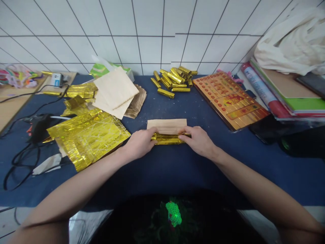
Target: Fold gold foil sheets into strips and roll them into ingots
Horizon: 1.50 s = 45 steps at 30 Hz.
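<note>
Left hand (142,142) and right hand (198,139) pinch opposite ends of the gold-and-brown paper (167,126), fingers (187,129) clamped on it, presumably keeping its fold level.

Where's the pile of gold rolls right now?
In the head view, the pile of gold rolls lies slightly right of center by the tiled wall, just left of the flat orange-gold package.

Txt on tube (259,84), pack (230,101); prob. unreadable
</note>
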### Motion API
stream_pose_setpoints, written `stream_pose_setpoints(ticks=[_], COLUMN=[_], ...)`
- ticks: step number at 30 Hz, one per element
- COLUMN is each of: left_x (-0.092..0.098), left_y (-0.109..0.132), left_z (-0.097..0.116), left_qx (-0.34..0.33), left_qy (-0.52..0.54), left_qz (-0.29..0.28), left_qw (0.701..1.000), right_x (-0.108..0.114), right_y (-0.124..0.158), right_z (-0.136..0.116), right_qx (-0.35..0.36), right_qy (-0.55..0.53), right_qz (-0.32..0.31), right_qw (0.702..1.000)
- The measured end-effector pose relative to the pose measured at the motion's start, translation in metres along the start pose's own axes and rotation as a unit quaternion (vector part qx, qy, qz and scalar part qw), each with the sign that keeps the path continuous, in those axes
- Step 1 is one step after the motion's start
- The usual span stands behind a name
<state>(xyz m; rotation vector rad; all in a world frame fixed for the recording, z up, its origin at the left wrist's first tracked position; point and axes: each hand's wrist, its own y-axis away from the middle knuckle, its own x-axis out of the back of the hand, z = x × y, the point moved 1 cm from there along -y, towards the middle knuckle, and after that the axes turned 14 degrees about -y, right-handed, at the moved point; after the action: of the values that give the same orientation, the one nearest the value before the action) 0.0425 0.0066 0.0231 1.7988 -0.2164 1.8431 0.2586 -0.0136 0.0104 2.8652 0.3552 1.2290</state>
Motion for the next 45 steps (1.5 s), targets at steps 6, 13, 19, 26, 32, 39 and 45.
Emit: stream_pose_setpoints(ticks=[6,13,19,26,32,39,45], left_x=[-0.003,0.004,-0.011,-0.047,-0.046,-0.047,-0.031], left_y=[0.006,0.015,0.039,0.049,0.056,0.054,0.031], left_z=[0.0,0.007,0.032,0.034,0.025,0.02,-0.004], left_qx=[0.006,0.017,-0.133,-0.177,-0.203,-0.207,-0.202], left_qy=[-0.038,-0.152,-0.176,-0.152,-0.152,-0.142,-0.112], left_qz=[0.004,0.045,0.163,0.104,0.107,0.101,0.146], left_qw=[0.999,0.987,0.962,0.967,0.961,0.963,0.962], right_x=[-0.005,-0.009,-0.011,-0.018,-0.021,-0.023,-0.017], right_y=[0.0,0.0,0.004,0.014,0.019,0.021,0.034], right_z=[-0.004,-0.011,-0.014,-0.02,-0.023,-0.023,-0.033], right_qx=[0.01,0.014,0.014,0.053,0.07,0.079,0.041], right_qy=[0.047,0.076,0.088,0.077,0.087,0.099,0.088], right_qz=[-0.002,-0.01,0.002,-0.021,-0.059,-0.058,-0.098], right_qw=[0.999,0.997,0.996,0.995,0.992,0.99,0.99])
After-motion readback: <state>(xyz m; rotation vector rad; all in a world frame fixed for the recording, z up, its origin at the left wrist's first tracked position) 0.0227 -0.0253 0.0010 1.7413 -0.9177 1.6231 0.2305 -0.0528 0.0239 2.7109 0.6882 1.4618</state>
